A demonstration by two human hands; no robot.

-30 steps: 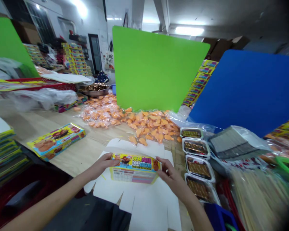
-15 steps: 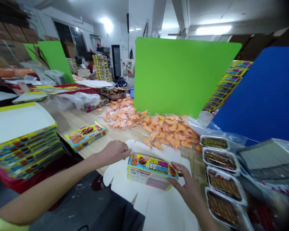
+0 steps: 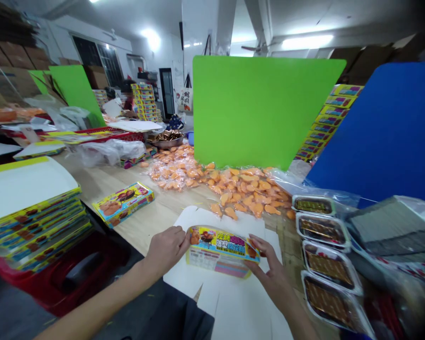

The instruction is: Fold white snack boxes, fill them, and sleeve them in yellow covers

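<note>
A green board (image 3: 258,108) and a blue board (image 3: 378,132) rise at 12 and 2 o'clock over a wooden table (image 3: 163,226) in a packing room. Orange wrapped sweets (image 3: 241,189) lie heaped at 12 o'clock, a stack of flat yellow cartons (image 3: 31,226) sits at 9 o'clock, and foil trays (image 3: 327,278) line up at 3 o'clock. At 6 o'clock, a printed snack box (image 3: 221,250) sits just above a white cardboard blank (image 3: 226,293), its left end gripped by the curled left hand (image 3: 166,250), its right end pinched by the right hand (image 3: 269,269).
</note>
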